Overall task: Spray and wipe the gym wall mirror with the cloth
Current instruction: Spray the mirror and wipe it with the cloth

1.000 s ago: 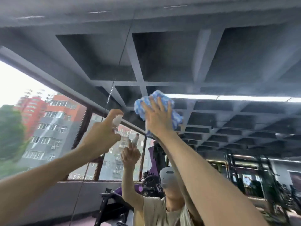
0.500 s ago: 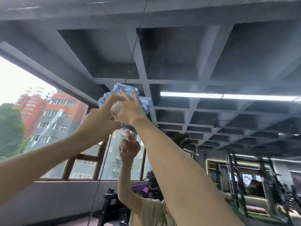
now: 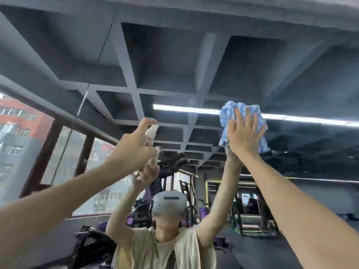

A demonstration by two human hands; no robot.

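The wall mirror [image 3: 174,65] fills the view and reflects a dark coffered ceiling, windows and me. High on the glass at the right, my right hand [image 3: 242,134] presses a blue and white cloth [image 3: 227,115] flat with fingers spread. My left hand [image 3: 134,146] is raised at centre left and grips a small clear spray bottle [image 3: 152,132], with the forefinger on top of its white nozzle. The bottle's lower part is hidden behind the hand.
A vertical seam [image 3: 81,105] between mirror panels runs down left of the bottle. The reflection shows a lit ceiling strip light [image 3: 184,109], purple gym machines [image 3: 139,216] low in the middle and windows [image 3: 23,136] with red buildings at the left.
My right hand has swept the cloth to the right across the glass, away from my left hand. The view has shifted, and the left hand still holds the bottle up.
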